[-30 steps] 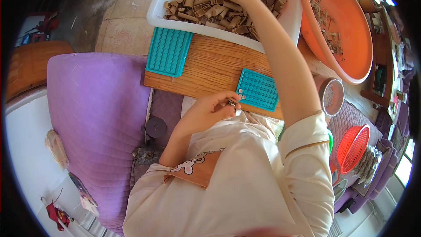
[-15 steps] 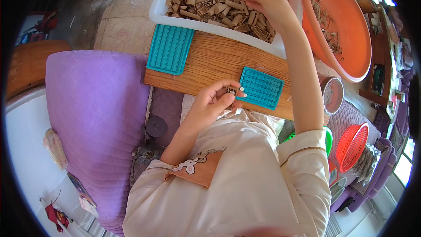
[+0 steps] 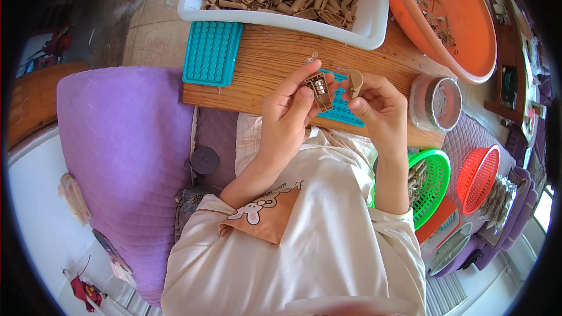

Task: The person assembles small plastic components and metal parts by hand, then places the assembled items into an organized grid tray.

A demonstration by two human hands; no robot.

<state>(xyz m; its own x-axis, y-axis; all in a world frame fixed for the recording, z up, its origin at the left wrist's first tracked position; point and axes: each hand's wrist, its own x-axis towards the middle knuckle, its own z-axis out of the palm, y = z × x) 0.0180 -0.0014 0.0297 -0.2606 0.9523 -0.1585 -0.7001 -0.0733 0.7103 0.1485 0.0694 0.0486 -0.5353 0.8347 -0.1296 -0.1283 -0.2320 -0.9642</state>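
In my left hand (image 3: 287, 102) is a small brown plastic casing (image 3: 319, 92), its hollow side showing with shiny silvery round pieces inside. The fingers are closed around it. My right hand (image 3: 380, 102) pinches a second brown part, a curved plastic shell (image 3: 355, 83), close to the right of the casing but apart from it. Both hands are above the near edge of the wooden table. Behind them lies a teal tray with round pits (image 3: 341, 111), partly covered by the fingers.
A white bin (image 3: 281, 20) full of brown plastic pieces stands at the far side. Another teal tray (image 3: 212, 52) lies at the table's left end. To the right are an orange basin (image 3: 468, 29), a round tub (image 3: 448, 102), a green basket (image 3: 436, 190) and a red basket (image 3: 480, 178).
My right hand has come back from the white bin toward me, bringing a brown shell beside my left hand. The left hand has risen slightly and turned the casing's hollow side into view.
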